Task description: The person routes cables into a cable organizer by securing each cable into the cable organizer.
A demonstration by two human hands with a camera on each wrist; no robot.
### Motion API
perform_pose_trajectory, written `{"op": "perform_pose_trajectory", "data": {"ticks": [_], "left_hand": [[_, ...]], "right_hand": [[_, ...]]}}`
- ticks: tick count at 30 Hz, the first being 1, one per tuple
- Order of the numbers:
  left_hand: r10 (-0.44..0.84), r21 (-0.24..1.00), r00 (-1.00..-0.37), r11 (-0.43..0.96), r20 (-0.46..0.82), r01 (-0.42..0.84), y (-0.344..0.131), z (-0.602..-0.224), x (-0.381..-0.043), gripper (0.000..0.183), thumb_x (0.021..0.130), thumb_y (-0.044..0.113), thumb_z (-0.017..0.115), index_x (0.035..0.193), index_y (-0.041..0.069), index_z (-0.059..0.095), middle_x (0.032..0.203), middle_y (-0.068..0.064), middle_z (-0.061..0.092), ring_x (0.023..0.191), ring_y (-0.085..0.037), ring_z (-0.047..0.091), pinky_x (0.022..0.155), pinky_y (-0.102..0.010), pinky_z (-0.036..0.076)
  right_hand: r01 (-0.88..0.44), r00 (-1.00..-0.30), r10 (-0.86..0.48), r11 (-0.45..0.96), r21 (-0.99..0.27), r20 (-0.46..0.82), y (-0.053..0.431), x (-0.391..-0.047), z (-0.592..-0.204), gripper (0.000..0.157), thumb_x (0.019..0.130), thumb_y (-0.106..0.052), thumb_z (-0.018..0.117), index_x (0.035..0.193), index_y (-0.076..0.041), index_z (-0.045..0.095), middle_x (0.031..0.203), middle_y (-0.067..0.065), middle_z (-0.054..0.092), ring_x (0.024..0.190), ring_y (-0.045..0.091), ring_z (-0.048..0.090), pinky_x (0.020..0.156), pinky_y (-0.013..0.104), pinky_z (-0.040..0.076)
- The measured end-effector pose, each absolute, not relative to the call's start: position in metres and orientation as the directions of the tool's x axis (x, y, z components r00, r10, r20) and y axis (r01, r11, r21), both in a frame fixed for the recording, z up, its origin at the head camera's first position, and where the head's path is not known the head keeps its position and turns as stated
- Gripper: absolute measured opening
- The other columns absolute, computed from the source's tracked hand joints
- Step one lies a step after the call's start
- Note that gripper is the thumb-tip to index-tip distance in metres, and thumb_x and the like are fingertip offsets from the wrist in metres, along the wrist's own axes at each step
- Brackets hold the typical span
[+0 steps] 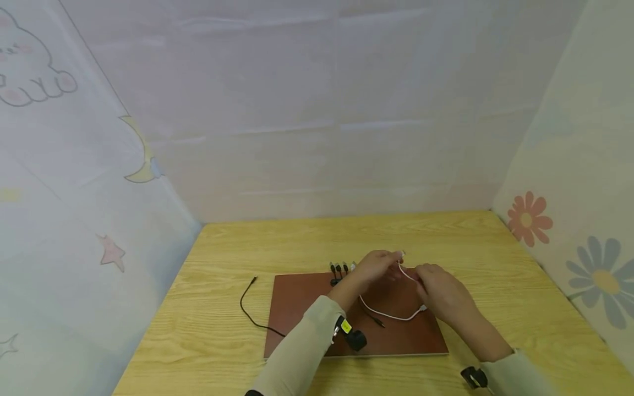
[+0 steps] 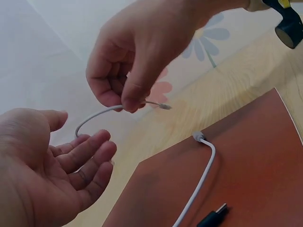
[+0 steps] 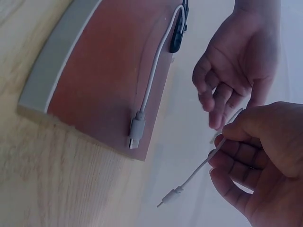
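Observation:
A thin white cable (image 1: 407, 274) is pinched between the thumb and fingers of my right hand (image 1: 443, 291). Its small plug (image 3: 171, 196) sticks out past the grip in the right wrist view. My left hand (image 1: 376, 268) is palm up beside it, thumb apart and fingers loosely bent, with the cable's loop (image 2: 79, 127) reaching its fingertips. Below the hands, a white length with a plug (image 3: 137, 127) lies across the brown board (image 1: 297, 297). A black plug (image 2: 214, 216) rests near it on the board.
Several black plugs (image 1: 338, 268) stick up at the board's back edge, partly behind the left arm. A black cable (image 1: 245, 308) curves from the wooden table (image 1: 218, 330) onto the board's left side. Printed cloth walls (image 1: 317, 137) stand behind and at both sides.

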State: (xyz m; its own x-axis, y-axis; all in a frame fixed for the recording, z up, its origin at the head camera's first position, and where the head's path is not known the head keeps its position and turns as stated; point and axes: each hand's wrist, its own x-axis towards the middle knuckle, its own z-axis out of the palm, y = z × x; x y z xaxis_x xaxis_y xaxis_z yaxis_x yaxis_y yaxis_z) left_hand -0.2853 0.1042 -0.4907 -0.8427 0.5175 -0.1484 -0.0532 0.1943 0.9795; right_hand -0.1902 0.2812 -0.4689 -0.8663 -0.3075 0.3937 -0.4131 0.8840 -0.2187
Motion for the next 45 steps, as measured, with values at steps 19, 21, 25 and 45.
{"op": "perform_pose_trajectory", "data": {"ticks": [19, 21, 25, 45], "left_hand": [[0.499, 0.972, -0.858, 0.234, -0.126, -0.006, 0.048, -0.487, -0.319, 0.025, 0.099, 0.016, 0.069, 0.117, 0.001, 0.064, 0.099, -0.007, 0.071, 0.090, -0.018, 0.072, 0.089, -0.041, 0.058], [0.485, 0.951, -0.866, 0.307, -0.125, 0.035, 0.044, -0.488, -0.320, 0.019, 0.098, 0.017, 0.069, 0.111, 0.004, 0.066, 0.098, -0.006, 0.071, 0.085, -0.017, 0.070, 0.081, -0.038, 0.059], [0.469, 0.871, -0.876, 0.471, -0.113, 0.140, 0.039, -0.489, -0.321, 0.015, 0.097, 0.020, 0.070, 0.106, 0.007, 0.070, 0.095, -0.003, 0.071, 0.077, -0.014, 0.066, 0.066, -0.032, 0.054], [0.472, 0.617, -0.878, 0.715, -0.082, 0.328, 0.038, -0.501, -0.319, 0.013, 0.095, 0.018, 0.073, 0.104, 0.008, 0.073, 0.091, 0.000, 0.069, 0.075, -0.010, 0.060, 0.066, -0.026, 0.050]], "right_hand": [[-0.544, -0.829, -0.486, 0.815, -0.198, 0.278, 0.268, -0.218, -0.482, 0.044, 0.089, 0.013, 0.064, 0.121, -0.016, 0.071, 0.102, 0.006, 0.065, 0.091, 0.024, 0.065, 0.068, 0.034, 0.053], [-0.567, -0.816, -0.515, 0.803, -0.184, 0.263, 0.265, -0.222, -0.486, 0.037, 0.090, 0.011, 0.065, 0.117, -0.015, 0.073, 0.106, 0.008, 0.067, 0.097, 0.027, 0.065, 0.073, 0.038, 0.056], [-0.628, -0.776, -0.583, 0.749, -0.212, 0.241, 0.260, -0.228, -0.492, 0.032, 0.093, 0.009, 0.063, 0.111, -0.014, 0.076, 0.105, 0.006, 0.067, 0.098, 0.025, 0.065, 0.076, 0.036, 0.055], [-0.743, -0.669, -0.711, 0.641, -0.192, 0.215, 0.237, -0.231, -0.506, 0.031, 0.093, 0.011, 0.058, 0.102, -0.011, 0.079, 0.092, 0.000, 0.064, 0.086, 0.018, 0.059, 0.072, 0.029, 0.052]]}}
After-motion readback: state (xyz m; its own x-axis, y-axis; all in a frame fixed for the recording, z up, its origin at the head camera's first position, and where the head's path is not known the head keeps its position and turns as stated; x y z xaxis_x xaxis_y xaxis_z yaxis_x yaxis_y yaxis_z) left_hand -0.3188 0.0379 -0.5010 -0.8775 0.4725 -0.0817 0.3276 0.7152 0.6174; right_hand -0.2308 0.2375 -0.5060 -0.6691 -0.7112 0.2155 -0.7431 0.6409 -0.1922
